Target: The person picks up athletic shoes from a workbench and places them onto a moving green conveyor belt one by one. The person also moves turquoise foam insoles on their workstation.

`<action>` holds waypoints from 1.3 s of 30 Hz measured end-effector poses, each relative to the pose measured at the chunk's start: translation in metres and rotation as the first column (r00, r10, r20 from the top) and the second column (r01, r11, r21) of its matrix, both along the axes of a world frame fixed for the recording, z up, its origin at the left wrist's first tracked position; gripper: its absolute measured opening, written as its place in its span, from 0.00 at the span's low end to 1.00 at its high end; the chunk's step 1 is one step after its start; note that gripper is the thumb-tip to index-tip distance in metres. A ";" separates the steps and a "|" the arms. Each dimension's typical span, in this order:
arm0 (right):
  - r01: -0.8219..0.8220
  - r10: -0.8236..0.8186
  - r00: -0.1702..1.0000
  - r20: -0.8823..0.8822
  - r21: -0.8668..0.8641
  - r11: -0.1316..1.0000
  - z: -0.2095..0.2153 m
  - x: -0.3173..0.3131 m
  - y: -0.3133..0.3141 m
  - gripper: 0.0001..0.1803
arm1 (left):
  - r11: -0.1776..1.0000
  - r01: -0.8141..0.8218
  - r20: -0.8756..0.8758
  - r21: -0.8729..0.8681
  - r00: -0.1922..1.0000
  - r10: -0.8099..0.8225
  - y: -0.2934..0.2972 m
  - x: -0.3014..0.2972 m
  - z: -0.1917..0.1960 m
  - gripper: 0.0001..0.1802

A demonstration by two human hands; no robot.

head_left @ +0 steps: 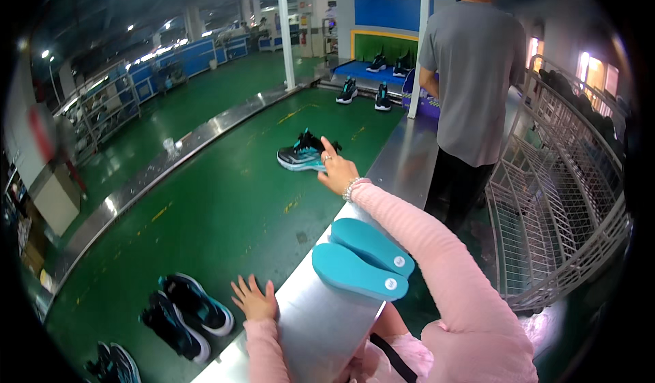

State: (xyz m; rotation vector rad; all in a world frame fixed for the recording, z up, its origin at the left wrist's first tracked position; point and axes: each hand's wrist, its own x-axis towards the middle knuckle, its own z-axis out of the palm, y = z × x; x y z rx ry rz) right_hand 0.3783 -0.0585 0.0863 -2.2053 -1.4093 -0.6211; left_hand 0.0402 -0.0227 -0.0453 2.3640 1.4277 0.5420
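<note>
Big factory hall — a wide green conveyor belt [225, 199] runs between steel side rails [402, 158]. Blue machine housing [389, 14] at the far end, white wire racks [566, 199] right, ceiling lamps [147, 57] glowing overhead.

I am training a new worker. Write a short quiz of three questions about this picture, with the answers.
1. True or false: the right hand reaches toward a pair of teal and black sneakers on the green conveyor belt.
2. Which things lie on the metal side rail of the belt? A) two teal insoles B) two boxes C) one brush
3. Fill in: the left hand rests flat and empty at the belt's edge, next to a pair of dark ______.

Key: 1 true; 2 A, the teal insoles; 3 sneakers.
</note>
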 end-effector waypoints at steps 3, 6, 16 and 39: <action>0.133 -0.117 0.990 0.077 -0.251 0.959 -0.023 0.035 0.038 0.28 | 0.999 -0.028 -0.048 -0.029 0.999 0.027 -0.004 -0.002 0.013 0.29; 0.165 -0.177 0.984 0.000 -0.364 0.917 -0.041 0.056 0.068 0.28 | 0.998 -0.067 -0.074 0.000 0.995 0.067 -0.007 -0.003 0.008 0.28; 0.191 -0.243 0.946 -0.214 -0.236 0.953 -0.074 0.065 0.113 0.14 | 0.999 -0.054 -0.110 -0.007 0.992 0.053 -0.013 0.005 0.007 0.28; -0.200 0.039 0.967 -0.252 -0.653 0.731 0.007 -0.142 -0.166 0.30 | 0.958 -0.105 0.717 0.267 0.686 -0.124 -0.001 -0.007 0.005 0.13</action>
